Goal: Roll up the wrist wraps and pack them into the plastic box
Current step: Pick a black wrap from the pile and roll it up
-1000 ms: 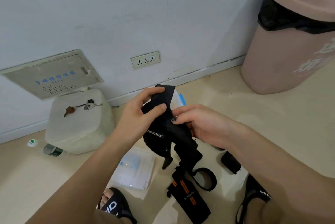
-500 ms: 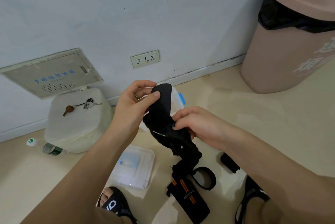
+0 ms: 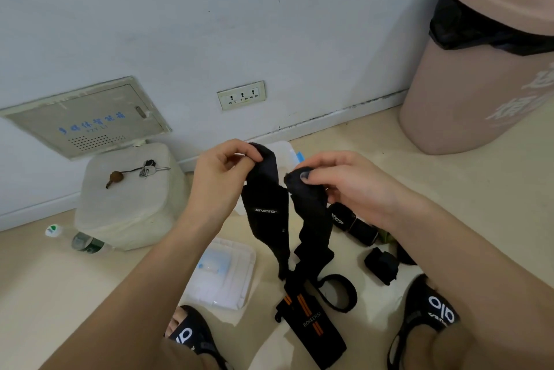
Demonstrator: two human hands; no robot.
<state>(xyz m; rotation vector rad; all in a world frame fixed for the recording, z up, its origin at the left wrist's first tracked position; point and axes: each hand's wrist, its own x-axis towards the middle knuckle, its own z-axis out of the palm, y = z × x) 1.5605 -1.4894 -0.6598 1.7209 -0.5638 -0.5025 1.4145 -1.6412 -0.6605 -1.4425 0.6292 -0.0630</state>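
Black wrist wrap hangs lengthwise downward (folded).

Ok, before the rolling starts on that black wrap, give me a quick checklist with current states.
1. Left hand grips one end of the wrap: ok.
2. Right hand pinches the other end: ok.
3. Wrap free of twists: not ok, it sags in a folded loop between the hands.
4. Wrap clear of the striped wrap on the floor: cannot tell, its low end hangs right over it.
5. Box within reach: ok, just behind the hands.
6. Box open with room: cannot tell, mostly hidden.
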